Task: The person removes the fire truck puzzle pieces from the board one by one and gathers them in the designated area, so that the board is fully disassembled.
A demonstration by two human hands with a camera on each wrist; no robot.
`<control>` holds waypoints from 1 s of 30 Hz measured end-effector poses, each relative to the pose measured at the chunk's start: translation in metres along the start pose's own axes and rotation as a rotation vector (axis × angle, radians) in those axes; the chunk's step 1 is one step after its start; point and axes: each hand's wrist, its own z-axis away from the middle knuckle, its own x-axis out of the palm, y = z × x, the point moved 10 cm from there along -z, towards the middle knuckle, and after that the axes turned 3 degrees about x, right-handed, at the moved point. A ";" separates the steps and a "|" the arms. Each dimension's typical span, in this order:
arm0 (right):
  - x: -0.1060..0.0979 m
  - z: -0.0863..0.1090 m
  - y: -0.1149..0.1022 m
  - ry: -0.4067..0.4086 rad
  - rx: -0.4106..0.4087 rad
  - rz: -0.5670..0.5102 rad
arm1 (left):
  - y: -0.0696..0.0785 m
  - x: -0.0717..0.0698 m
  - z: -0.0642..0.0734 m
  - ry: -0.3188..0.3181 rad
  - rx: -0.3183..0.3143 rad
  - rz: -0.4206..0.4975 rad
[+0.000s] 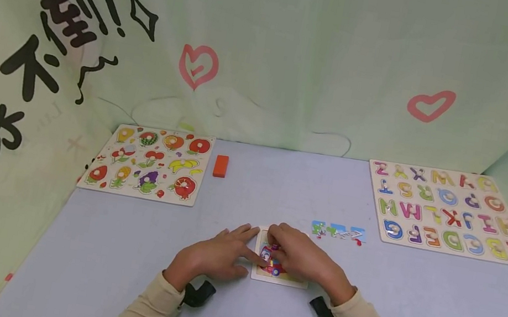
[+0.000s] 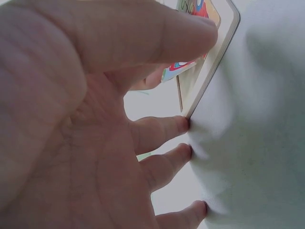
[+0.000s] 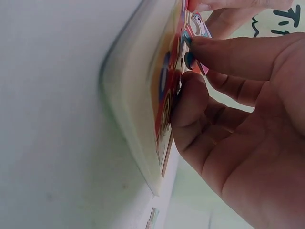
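Observation:
A small wooden picture puzzle (image 1: 280, 281) with a pale rim and a red vehicle picture lies in front of me. My left hand (image 1: 223, 254) spreads its fingers at the puzzle's left side; its index finger reaches onto the picture, while other fingertips touch the rim and tabletop in the left wrist view. Over the puzzle's right part, my right hand (image 1: 301, 253) pinches a colourful puzzle piece (image 3: 199, 25) between thumb and index finger. That piece stands tilted up from the board in the right wrist view. My fingers hide much of the picture.
Several blue-green puzzle pieces (image 1: 337, 231) lie in a row beyond the right hand. A fruit board (image 1: 147, 163) sits back left, beside an orange block (image 1: 220, 166). At the back right is a letter board (image 1: 447, 212). A printed curtain (image 1: 298, 76) hangs behind the table.

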 end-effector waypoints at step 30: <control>-0.006 -0.001 -0.007 0.001 -0.068 -0.156 | 0.001 0.000 -0.002 0.001 0.018 -0.013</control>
